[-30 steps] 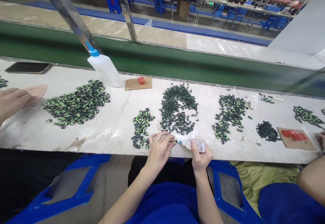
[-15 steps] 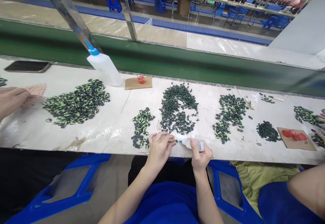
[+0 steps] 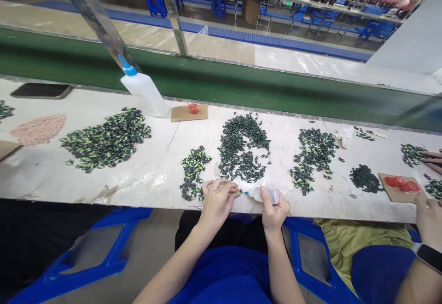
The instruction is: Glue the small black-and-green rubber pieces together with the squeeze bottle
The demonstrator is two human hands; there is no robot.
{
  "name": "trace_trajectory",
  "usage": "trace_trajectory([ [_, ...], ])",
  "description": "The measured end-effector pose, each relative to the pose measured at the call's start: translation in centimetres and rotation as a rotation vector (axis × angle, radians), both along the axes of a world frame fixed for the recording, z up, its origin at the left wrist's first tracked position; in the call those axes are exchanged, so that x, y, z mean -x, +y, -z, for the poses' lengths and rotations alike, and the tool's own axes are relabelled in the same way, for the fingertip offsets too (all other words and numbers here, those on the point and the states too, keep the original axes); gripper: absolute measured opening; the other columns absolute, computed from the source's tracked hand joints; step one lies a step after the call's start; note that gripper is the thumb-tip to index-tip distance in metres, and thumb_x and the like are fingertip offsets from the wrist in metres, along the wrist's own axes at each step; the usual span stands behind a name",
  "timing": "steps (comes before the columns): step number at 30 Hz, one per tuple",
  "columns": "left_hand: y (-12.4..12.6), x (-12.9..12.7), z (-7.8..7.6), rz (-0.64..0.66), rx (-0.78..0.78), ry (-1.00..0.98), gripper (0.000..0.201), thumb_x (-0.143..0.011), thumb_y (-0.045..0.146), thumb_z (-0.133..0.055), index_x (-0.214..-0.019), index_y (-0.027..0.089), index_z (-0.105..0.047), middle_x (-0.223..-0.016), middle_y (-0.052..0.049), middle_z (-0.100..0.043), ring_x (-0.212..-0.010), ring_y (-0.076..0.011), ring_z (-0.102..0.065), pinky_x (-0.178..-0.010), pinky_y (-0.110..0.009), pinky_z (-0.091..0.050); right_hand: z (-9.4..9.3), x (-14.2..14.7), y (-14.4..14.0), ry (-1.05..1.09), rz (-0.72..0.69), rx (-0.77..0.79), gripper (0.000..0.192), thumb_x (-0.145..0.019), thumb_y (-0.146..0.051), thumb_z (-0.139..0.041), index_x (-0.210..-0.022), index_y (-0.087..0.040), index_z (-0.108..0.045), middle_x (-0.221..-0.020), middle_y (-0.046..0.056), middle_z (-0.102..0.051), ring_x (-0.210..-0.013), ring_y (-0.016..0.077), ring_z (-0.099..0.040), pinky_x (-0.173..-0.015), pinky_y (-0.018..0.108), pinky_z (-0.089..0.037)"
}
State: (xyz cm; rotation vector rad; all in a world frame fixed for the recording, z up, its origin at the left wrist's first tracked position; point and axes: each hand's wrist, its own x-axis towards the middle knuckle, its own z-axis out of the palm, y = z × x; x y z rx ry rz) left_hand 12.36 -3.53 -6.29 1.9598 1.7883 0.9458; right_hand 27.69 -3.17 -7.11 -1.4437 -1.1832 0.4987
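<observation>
My left hand (image 3: 218,199) is closed in a pinch over the table's front edge, with a small dark-green piece (image 3: 240,192) at its fingertips. My right hand (image 3: 276,212) grips a small clear squeeze bottle (image 3: 257,194), lying almost level. Its blue nozzle points left, right beside the small piece; whether they touch I cannot tell. Just behind my hands spreads a heap of plain dark-green pieces (image 3: 236,140). To the left of it lies a smaller cluster of dark pieces with light-green marks (image 3: 194,166).
A white bottle with a blue tip (image 3: 145,93) stands at the back beside cardboard (image 3: 179,114) bearing a red cup (image 3: 193,108). More marked pieces lie left (image 3: 110,140) and right (image 3: 312,154). At far right is a co-worker's hand (image 3: 430,219) near red cups (image 3: 402,183).
My hands and the bottle have hardly moved. The co-worker's hand at the left has left the pink pile. On the right, a co-worker's hand with a watch has come into view.
</observation>
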Motion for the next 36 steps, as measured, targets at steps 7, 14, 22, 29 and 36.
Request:
trace_trajectory([
  [7, 0.1, 0.6, -0.3, 0.036, 0.035, 0.015, 0.008, -0.08, 0.017, -0.065, -0.084, 0.024, -0.063, -0.086, 0.0, -0.075, -0.101, -0.0244, -0.06, -0.092, -0.045, -0.028, -0.4, -1.1, 0.6, 0.284, 0.135, -0.04, 0.032, -0.073, -0.042, -0.068, -0.084, -0.013, -0.063, -0.071, 0.003, -0.064, -0.057, 0.015, -0.058, -0.053, 0.027, -0.048],
  [14, 1.3, 3.6, -0.1, -0.135, -0.06, 0.08, 0.012, -0.086, 0.021, -0.056, -0.085, 0.025, -0.068, -0.092, -0.003, -0.074, -0.099, -0.0258, -0.057, -0.087, -0.044, -0.029, -0.4, -2.7, 2.9, 0.321, 0.102, -0.024, 0.051, -0.055, -0.033, -0.082, -0.092, -0.019, -0.051, -0.089, 0.008, -0.071, -0.087, 0.0232, -0.068, -0.083, 0.041, -0.053],
  [22, 2.3, 3.4, 0.2, -0.159, 0.004, 0.098, 0.016, -0.084, 0.017, -0.057, -0.076, 0.025, -0.069, -0.086, -0.006, -0.072, -0.095, -0.0277, -0.053, -0.082, -0.044, -0.032, -0.9, -2.4, 2.8, 0.035, 0.168, -0.015, 0.074, -0.06, -0.037, -0.081, -0.121, -0.017, -0.046, -0.113, 0.016, -0.065, -0.1, 0.0263, -0.063, -0.083, 0.044, -0.051],
  [29, 2.0, 2.4, -0.6, -0.112, 0.051, 0.026, 0.017, -0.085, 0.015, -0.054, -0.076, 0.024, -0.066, -0.09, -0.004, -0.071, -0.097, -0.0262, -0.052, -0.083, -0.044, -0.033, -1.7, 1.0, -0.3, -0.347, -0.007, -0.219, 0.019, -0.075, -0.031, -0.073, -0.09, -0.021, -0.067, -0.084, 0.007, -0.068, -0.084, 0.0229, -0.062, -0.074, 0.038, -0.052],
  [36, 0.5, 0.5, -1.1, 0.05, 0.108, -0.12, 0.014, -0.089, 0.02, -0.052, -0.085, 0.025, -0.064, -0.094, -0.001, -0.07, -0.098, -0.0209, -0.056, -0.084, -0.038, -0.037, -1.4, 2.4, 0.1, -0.002, -0.395, 0.104, 0.016, -0.086, -0.03, -0.059, -0.081, -0.021, -0.07, -0.08, 0.004, -0.069, -0.075, 0.0171, -0.065, -0.067, 0.029, -0.054],
])
